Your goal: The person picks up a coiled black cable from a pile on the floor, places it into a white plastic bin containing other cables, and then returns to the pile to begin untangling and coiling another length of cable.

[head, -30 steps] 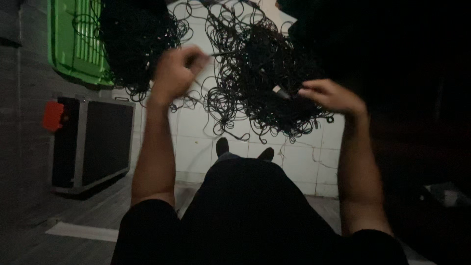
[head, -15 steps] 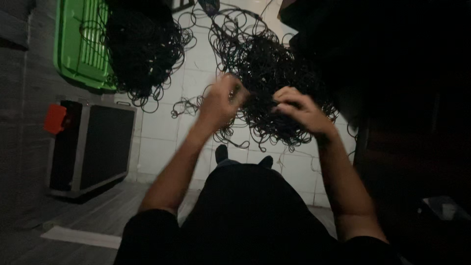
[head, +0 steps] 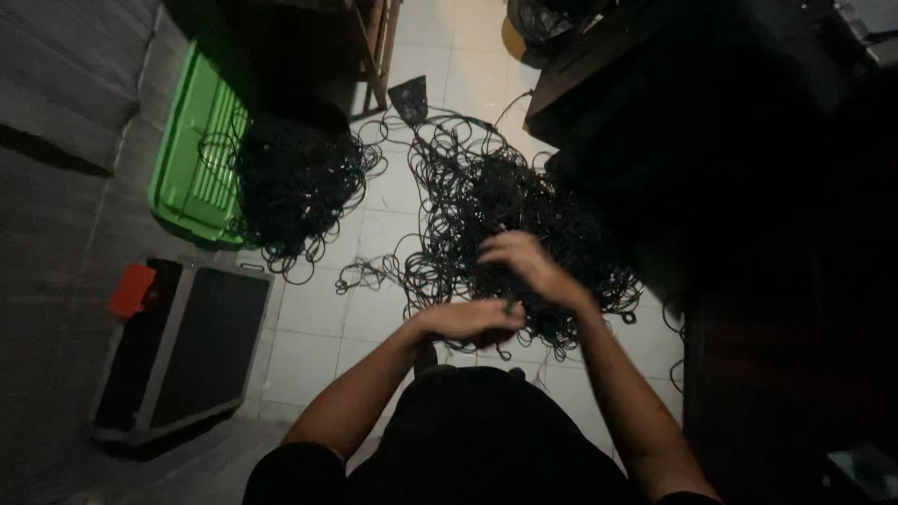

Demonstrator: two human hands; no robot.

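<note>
Where black cords [head: 486, 201] tangle, both hands [head: 496, 295] meet.

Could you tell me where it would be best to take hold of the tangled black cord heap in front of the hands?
Probably a loose loop on the near edge of the tangled cord heap, from above, beside the right hand; strands there stand free, while the middle is densely knotted.

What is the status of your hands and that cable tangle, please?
Left hand and right hand both on black cable tangle, grip unclear. Second black pile by green crate. Nothing blocking.
</note>
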